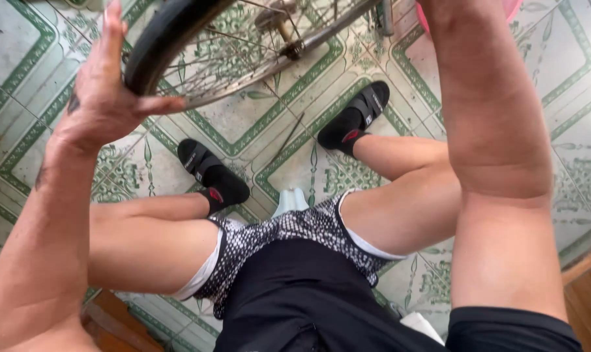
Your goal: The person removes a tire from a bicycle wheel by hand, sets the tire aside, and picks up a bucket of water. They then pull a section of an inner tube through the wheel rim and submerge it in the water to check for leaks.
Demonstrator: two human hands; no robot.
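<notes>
Presently: left hand [106, 98] clamped on bicycle tyre [162, 39], thumb under rim. Right hand out of frame, grip unknowable. Advisable: keep fingers clear of spokes [236, 52], wheel steadied.

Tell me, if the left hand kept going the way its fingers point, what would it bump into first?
Nothing, as far as the picture shows. The left hand grips the bicycle tyre, and its fingers point up past the tyre's outer side, out of the picture's top edge. What lies beyond is unseen.
</notes>
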